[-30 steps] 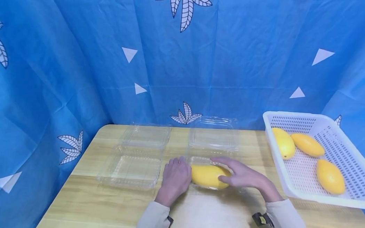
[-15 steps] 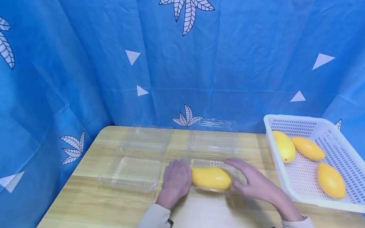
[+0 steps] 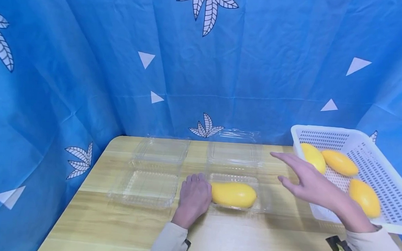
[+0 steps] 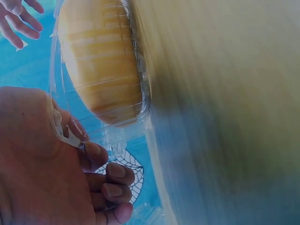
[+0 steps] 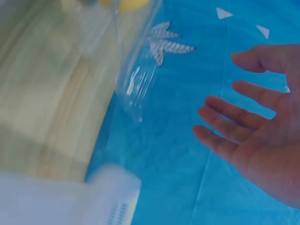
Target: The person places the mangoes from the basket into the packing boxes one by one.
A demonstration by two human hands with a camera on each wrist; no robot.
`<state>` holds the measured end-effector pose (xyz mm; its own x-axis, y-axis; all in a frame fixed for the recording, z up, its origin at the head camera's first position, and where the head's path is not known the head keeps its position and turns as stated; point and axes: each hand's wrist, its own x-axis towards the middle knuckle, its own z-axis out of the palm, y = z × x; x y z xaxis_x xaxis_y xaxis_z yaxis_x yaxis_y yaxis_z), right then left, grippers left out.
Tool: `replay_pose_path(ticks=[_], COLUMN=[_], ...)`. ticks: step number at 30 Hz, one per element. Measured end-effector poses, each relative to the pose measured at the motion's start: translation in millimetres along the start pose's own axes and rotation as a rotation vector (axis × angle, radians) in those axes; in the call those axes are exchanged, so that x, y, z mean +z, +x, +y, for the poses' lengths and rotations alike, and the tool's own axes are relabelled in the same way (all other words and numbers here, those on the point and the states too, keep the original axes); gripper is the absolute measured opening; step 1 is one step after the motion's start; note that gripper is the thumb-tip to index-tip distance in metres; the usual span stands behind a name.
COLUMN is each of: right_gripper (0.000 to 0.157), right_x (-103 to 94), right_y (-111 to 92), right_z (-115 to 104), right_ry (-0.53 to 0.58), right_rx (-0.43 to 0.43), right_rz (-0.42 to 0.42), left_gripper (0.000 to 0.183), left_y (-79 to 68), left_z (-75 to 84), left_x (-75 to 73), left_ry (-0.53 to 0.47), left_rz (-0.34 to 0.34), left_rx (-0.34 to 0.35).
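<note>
A yellow mango [image 3: 235, 195] lies lengthwise in the base of an unfolded clear plastic clamshell box [image 3: 234, 178], and its left end is hidden behind my left hand [image 3: 195, 194]. In the left wrist view that hand's fingers [image 4: 112, 190] curl at the corner of the box, gripping its rim, with the mango [image 4: 101, 61] showing through the plastic wall. My right hand [image 3: 306, 182] hangs between the box and the white basket [image 3: 330, 217], holding nothing. Its fingers [image 5: 229, 117] are spread and relaxed in the right wrist view.
Three more mangoes [image 3: 364, 197] lie in the basket at the right. A second unfolded clear clamshell box [image 3: 150, 187] stands left of my left hand. Blue patterned cloth [image 3: 260, 67] hangs behind the wooden table [image 3: 112, 227].
My right hand has let go of the mango and moved right, toward the basket. The mango stays in the box, and my left hand keeps its place at the box's left side.
</note>
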<state>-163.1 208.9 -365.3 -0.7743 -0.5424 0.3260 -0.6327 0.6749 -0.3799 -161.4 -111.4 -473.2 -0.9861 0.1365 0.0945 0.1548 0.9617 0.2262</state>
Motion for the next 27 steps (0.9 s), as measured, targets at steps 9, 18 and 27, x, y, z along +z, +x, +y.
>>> replay_pose_path(ticks=[9,18,27], right_gripper=[0.064,0.064,0.064], right_x=[-26.0,-45.0,-58.8], right_y=[9.8,4.4,-3.9], right_z=[32.2,79.4,118.6], right_ry=[-0.067,-0.074,-0.141], right_rx=[0.08,0.168,0.304], right_rz=[0.024,0.004,-0.067], left_gripper=[0.026,0.025,0.026], left_y=[-0.7,-0.6,-0.2], left_z=[-1.4,-0.8,-1.6], left_x=[-2.0,-0.8,-0.5], left_ry=[-0.001,0.011,-0.023], left_rz=[-0.008,-0.006,0.003], left_rx=[-0.002,0.02,0.015])
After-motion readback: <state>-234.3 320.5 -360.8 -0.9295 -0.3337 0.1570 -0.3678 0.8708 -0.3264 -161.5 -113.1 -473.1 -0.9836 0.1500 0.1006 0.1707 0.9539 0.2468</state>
